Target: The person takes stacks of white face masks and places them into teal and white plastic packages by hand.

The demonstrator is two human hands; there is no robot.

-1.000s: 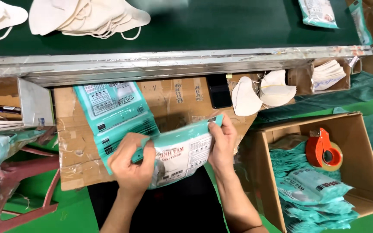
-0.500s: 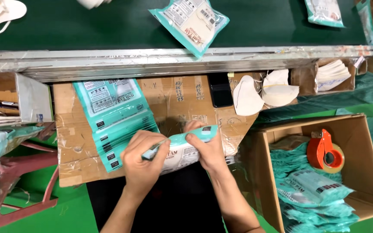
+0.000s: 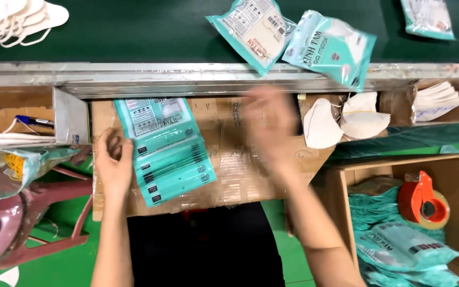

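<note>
Cardboard worktop (image 3: 240, 175) below green belt: fanned stack of teal pouches (image 3: 166, 149) lies just right of left hand (image 3: 113, 165), long axis toward belt, fingers open at its edge; right hand (image 3: 269, 127) blurred, open, empty, farther.

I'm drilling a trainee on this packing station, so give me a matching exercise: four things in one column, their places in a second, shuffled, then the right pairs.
Things
1. tape dispenser
2. stack of teal pouches
3. loose white masks
4. folded white masks

Places
A. far left of the green belt
B. on the cardboard sheet, beside the left hand
C. in the open carton at right
D. under the belt's edge, right of the blurred right hand

Pairs: 1-C, 2-B, 3-A, 4-D
</note>
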